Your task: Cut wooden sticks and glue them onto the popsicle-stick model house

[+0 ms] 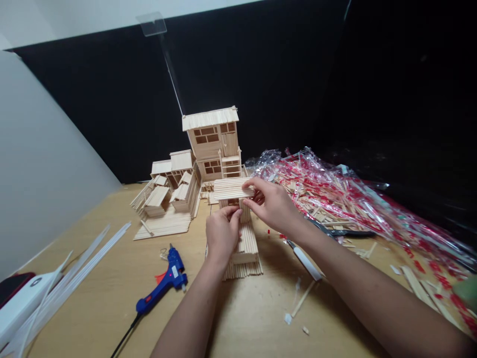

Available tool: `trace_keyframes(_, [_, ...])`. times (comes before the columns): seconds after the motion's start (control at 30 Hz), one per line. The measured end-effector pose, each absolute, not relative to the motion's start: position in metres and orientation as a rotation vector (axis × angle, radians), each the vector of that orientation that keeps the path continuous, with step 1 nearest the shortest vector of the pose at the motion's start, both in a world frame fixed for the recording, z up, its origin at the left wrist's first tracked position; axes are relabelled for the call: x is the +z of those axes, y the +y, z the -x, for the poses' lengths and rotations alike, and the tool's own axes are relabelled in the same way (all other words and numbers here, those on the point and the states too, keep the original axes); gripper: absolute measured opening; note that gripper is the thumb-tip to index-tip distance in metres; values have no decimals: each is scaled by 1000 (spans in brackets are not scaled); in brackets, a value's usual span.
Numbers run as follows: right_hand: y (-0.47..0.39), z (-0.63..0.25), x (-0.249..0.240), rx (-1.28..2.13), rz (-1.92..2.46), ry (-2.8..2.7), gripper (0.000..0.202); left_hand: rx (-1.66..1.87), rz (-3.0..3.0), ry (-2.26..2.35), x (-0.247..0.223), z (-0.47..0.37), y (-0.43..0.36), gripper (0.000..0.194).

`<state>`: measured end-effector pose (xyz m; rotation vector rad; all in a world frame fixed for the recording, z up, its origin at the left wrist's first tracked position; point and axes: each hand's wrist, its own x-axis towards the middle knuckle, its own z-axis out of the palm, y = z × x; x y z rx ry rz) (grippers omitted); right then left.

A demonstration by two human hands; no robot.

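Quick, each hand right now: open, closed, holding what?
Left hand: curled at the nearest stick model; grip cannot be told.
Right hand: closed on the stick roof at its right end.

Dead ahead of my left hand (221,236) and right hand (276,204), the tall stick house (208,144) walls me off. Right of my right hand, the wrapper heap (335,189) crowds in; a white-handled tool (307,263) lies beside that forearm. Left, a glue gun (164,283) narrows the lane! Between my forearms, bare tabletop (257,318) gives passage back.
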<state>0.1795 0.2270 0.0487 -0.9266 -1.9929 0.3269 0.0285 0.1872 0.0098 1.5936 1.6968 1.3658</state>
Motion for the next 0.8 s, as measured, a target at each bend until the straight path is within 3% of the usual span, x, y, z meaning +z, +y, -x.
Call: trace_keyframes(0.8, [229,-179,47,366,943,-1992,22,1367,-1764,1813,12,-27,188,17])
